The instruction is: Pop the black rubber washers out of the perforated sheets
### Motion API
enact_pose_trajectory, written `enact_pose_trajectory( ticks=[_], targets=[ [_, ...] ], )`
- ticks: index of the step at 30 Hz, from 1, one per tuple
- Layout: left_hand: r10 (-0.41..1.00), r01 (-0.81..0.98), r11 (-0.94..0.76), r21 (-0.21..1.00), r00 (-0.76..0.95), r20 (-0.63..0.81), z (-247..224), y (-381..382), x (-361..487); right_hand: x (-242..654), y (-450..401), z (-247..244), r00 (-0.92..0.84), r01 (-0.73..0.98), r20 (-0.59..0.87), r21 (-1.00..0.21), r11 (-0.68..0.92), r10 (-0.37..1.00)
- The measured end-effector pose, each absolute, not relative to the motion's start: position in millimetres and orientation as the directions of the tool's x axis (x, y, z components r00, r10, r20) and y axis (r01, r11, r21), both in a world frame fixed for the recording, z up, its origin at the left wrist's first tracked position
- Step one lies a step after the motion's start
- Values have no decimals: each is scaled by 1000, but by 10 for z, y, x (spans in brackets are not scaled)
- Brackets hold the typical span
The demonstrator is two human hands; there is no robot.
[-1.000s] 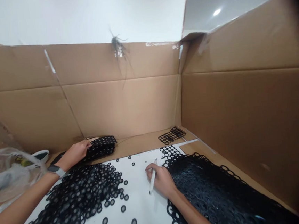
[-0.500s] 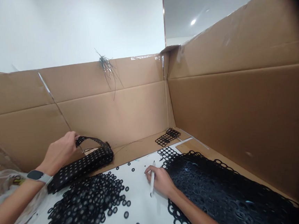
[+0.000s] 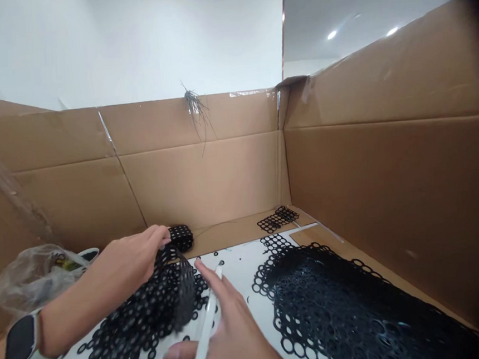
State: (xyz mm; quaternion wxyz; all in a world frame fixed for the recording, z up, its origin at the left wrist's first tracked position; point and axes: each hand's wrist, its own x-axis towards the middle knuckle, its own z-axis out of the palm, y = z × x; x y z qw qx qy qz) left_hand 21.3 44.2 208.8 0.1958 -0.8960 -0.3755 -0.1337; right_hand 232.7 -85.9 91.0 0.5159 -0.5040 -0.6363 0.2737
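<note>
My left hand (image 3: 147, 252), with a watch on its wrist, pinches the end of a black perforated strip (image 3: 186, 293) that hangs blurred over a pile of small black rings (image 3: 125, 312). Behind it lies the rest of the black perforated roll (image 3: 181, 237). My right hand (image 3: 226, 320) is just right of the hanging strip, thumb and index finger spread, with a white pen-like tool (image 3: 208, 327) held across the palm. On the right side of the white board (image 3: 238, 260) lies a large heap of black ring mesh (image 3: 342, 299).
Cardboard walls (image 3: 206, 177) stand behind and to the right. Small mesh pieces (image 3: 279, 219) lie by the back corner. A clear plastic bag (image 3: 34, 281) sits at the left. Dark strands (image 3: 195, 108) hang over the back wall.
My left hand has moved right and pulled the strip out over the ring pile. My right hand has come nearer and to the left, its thumb and index finger now spread. The view has shifted left.
</note>
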Motion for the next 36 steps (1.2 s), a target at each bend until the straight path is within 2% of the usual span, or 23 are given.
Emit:
enact_pose_trajectory(
  ticks=[3,5,7,11,17,21,23,26,28,30,34,36],
  targets=[
    [664,711,-694,-116,694,277,2070,118,199,2180,-978,703,129,272,465,-866,419,876],
    [674,684,-729,30,709,207,2026,-8,132,2228,-1069,564,225,198,453,-888,415,863],
    [666,634,-743,214,734,138,1891,-76,49,2355,-1203,479,268,180,392,-918,353,880],
    [655,528,-655,541,754,58,1293,-214,7,2669,-1504,413,305,305,239,-941,144,922],
    [717,420,-392,818,697,-14,207,-714,218,3135,-1765,205,276,414,85,-910,-38,957],
    [743,380,-224,898,662,-95,-274,-1069,11,3492,-1846,23,283,460,10,-879,-127,959],
    [788,445,-343,827,616,-5,-433,-1159,-222,3620,-1840,-69,317,475,38,-871,-124,948],
    [694,559,-665,496,707,134,-533,-1112,-587,3686,-1808,-171,336,487,93,-869,-88,937],
    [646,590,-756,284,743,176,-519,-946,-766,3662,-1801,-186,315,489,127,-871,-46,940],
    [630,618,-775,128,746,214,-478,-689,-878,3616,-1809,-158,261,491,156,-871,8,953],
    [663,747,-658,-92,633,398,-371,-66,-988,3544,-1835,-78,170,488,183,-869,79,968],
    [644,763,-630,-141,615,454,-287,202,-1008,3531,-1841,-69,172,482,196,-872,91,966]
  ],
)
